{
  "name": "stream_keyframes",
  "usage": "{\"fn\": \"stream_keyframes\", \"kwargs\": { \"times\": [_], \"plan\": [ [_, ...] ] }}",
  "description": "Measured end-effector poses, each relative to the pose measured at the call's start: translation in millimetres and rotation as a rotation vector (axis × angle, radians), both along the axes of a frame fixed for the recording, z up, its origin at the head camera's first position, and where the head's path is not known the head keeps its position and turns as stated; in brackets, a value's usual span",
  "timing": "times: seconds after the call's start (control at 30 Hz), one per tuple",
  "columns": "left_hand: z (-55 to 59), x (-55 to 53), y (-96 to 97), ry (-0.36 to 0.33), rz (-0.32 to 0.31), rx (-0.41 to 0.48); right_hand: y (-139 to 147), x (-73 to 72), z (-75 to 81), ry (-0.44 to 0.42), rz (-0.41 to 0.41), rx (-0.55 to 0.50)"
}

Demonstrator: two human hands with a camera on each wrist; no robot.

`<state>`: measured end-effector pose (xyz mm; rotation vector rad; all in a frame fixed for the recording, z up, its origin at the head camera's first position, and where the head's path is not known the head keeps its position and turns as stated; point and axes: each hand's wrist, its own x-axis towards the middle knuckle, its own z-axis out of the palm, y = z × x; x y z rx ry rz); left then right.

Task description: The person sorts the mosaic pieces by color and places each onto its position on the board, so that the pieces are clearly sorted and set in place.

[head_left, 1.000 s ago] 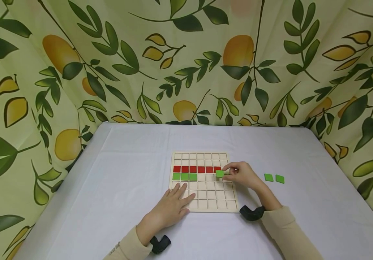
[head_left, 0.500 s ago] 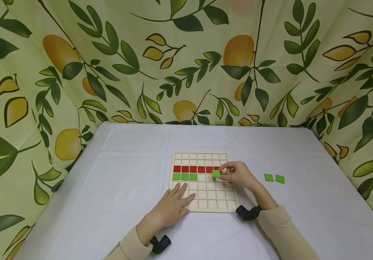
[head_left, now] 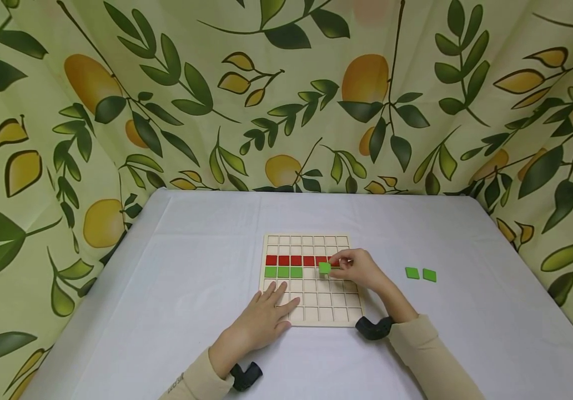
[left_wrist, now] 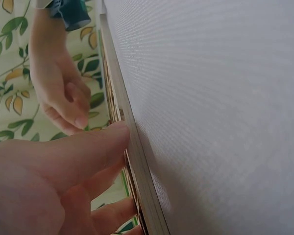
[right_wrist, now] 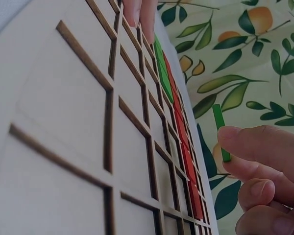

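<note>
A pale wooden grid board (head_left: 325, 315) lies on the table, divided into square cells. One of its rows holds several red tiles (head_left: 296, 260); just nearer sit 3 green tiles (head_left: 284, 272) at the row's left end. My right hand (head_left: 358, 268) pinches a loose green square tile (head_left: 324, 268) above the green row, right of the placed ones. In the right wrist view that held tile (right_wrist: 220, 127) is seen edge-on, apart from the board. With fingers spread, my left hand (head_left: 261, 319) rests on the board's near left corner, its thumb (left_wrist: 95, 152) at the board's edge in the left wrist view.
Two more green tiles, one left (head_left: 412, 273) and one right (head_left: 429, 275), lie on the white tablecloth (head_left: 191, 244) to the right of the board. A fruit-patterned curtain (head_left: 286, 111) surrounds the table's back and sides. Black bands (head_left: 373, 328) are worn at both wrists.
My right hand has moved left over the board, carrying the pinched green tile along the green row. The left hand has stayed in place.
</note>
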<state>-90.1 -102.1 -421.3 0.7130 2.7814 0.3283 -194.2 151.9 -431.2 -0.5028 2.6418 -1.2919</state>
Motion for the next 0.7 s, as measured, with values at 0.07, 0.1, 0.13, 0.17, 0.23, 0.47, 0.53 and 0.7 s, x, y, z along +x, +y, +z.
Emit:
{"fn": "stream_keyframes", "kwargs": {
  "times": [0.07, 0.1, 0.13, 0.17, 0.23, 0.47, 0.53, 0.7],
  "plan": [
    [0.1, 0.1, 0.0, -0.001, 0.001, 0.002, -2, -0.1, 0.1, -0.010, 0.000, -0.007],
    [0.1, 0.1, 0.0, -0.001, 0.002, 0.003, -2, -0.2, 0.1, -0.014, 0.001, -0.009],
    [-0.1, 0.1, 0.0, -0.001, 0.002, 0.004, -3, -0.2, 0.1, -0.016, 0.000, -0.009],
    [-0.2, 0.1, 0.0, -0.002, 0.003, 0.005, -3, -0.3, 0.1, -0.020, 0.001, -0.012],
    [-0.3, 0.0, 0.0, -0.003, 0.003, 0.006, -4, -0.4, 0.0, -0.025, 0.003, -0.017],
    [-0.1, 0.3, 0.0, -0.003, 0.005, 0.009, -8, -0.7, -0.9, -0.013, 0.010, -0.010],
    [0.1, 0.5, 0.1, -0.002, 0.005, 0.010, -9, -0.5, -1.0, -0.009, 0.011, -0.012],
    [0.1, 0.7, 0.1, -0.003, 0.005, 0.017, -11, -0.8, -1.8, -0.005, 0.010, -0.011]
  ]
}}
